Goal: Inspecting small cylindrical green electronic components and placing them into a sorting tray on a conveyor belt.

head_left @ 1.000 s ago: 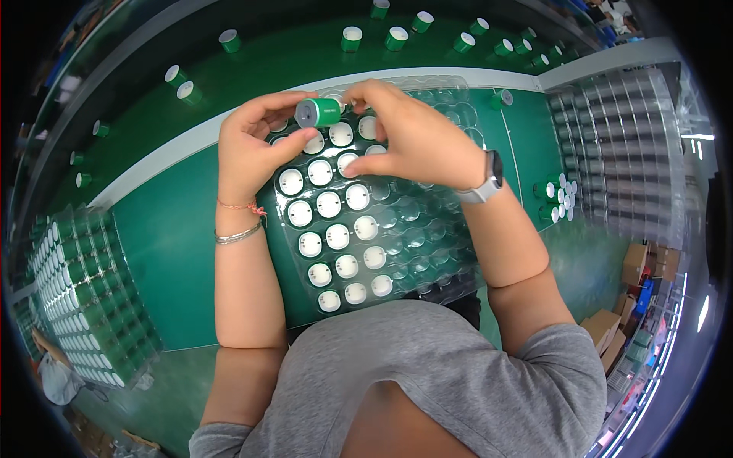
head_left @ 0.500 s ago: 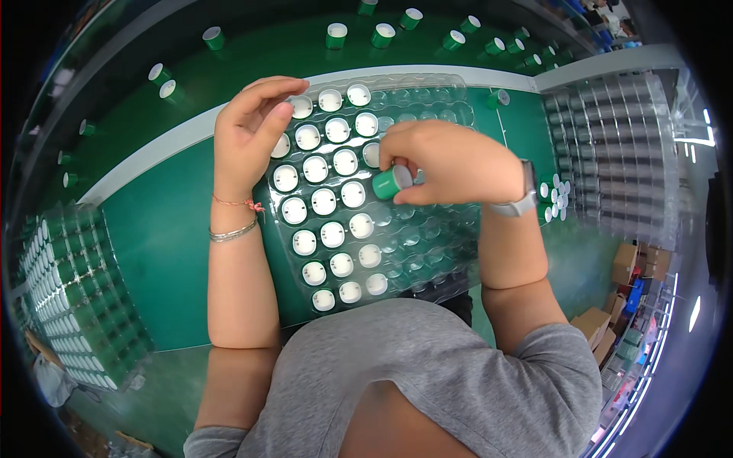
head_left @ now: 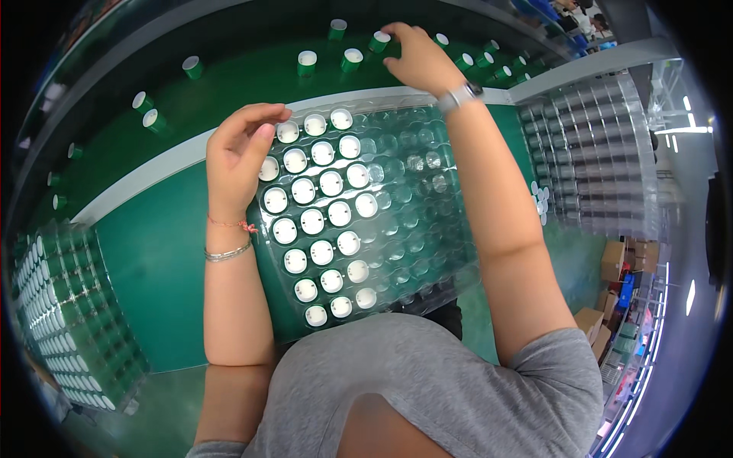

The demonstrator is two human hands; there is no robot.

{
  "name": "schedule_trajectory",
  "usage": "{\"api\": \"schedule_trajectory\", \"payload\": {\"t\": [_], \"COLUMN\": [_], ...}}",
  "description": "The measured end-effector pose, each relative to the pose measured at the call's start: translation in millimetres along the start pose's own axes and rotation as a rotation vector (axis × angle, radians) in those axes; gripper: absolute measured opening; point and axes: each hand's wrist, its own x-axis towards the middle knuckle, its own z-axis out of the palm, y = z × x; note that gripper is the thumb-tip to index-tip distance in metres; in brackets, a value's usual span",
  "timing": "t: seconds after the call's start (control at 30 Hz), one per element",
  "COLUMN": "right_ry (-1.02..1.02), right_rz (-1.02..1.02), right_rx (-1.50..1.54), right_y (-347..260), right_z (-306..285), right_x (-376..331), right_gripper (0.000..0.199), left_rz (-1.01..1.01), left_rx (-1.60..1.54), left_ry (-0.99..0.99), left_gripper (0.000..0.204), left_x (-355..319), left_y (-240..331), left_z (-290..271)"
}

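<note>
A clear plastic blister tray (head_left: 416, 252) lies tilted on the green table in front of me. Its left side holds rows of short green cylinders with white round tops (head_left: 303, 191); the pockets on the right hold none. By the tray's far left corner, my left hand (head_left: 238, 153) has its thumb apart from its curved fingers, beside the corner cylinder (head_left: 288, 132). Whether it touches the tray is hard to tell. My right hand (head_left: 421, 61) is stretched over the far green belt. Its thumb and fingers are spread beside a green cylinder (head_left: 379, 42).
More green cylinders (head_left: 307, 62) stand scattered along the belt (head_left: 252, 61), behind a pale rail (head_left: 145, 181). A stack of filled trays (head_left: 72, 320) stands at the left. Stacked clear trays (head_left: 592, 164) stand at the right, with cardboard boxes (head_left: 613, 259) beyond.
My right hand has let go of its green cylinder, which now sits in the tray's third column, and has moved away to the belt. The belt's cylinders have shifted left.
</note>
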Motion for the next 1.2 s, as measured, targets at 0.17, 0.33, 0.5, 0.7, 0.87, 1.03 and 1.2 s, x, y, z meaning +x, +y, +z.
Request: {"api": "schedule_trajectory", "payload": {"t": [0.17,0.33,0.5,0.7,0.87,1.03,1.2], "right_ry": [-0.112,-0.246,-0.262,-0.357,-0.159,-0.263,-0.338], "right_rz": [-0.139,-0.050,-0.194,-0.226,-0.240,-0.206,-0.193], "right_rx": [-0.003,0.012,0.179,0.019,0.152,0.984,1.069], "right_y": [56.3,32.6,-5.9,-18.6,-51.6,-91.8,-97.5], "right_z": [43.0,41.5,23.3,30.8,16.4,-16.8,4.9], "right_x": [52.6,50.4,34.1,37.3,14.5,-46.0,-77.9], "right_gripper": [0.053,0.048,0.054,0.057,0.038,0.040,0.043], "left_rz": [-0.003,-0.003,-0.009,-0.020,-0.028,-0.060,-0.035], "left_rx": [-0.023,-0.024,-0.008,-0.017,0.046,-0.004,0.064], "left_ry": [-0.015,-0.013,-0.028,-0.050,0.021,0.100,0.001], "left_gripper": [0.022,0.023,0.023,0.025,0.037,0.071,0.062], "left_x": [4.8,0.7,0.4,2.3,0.3,1.2,1.2], "left_y": [-3.5,-3.3,-1.6,-2.3,-2.4,1.5,1.2], "left_z": [6.0,-1.9,-0.8,2.6,6.2,13.0,10.7]}}
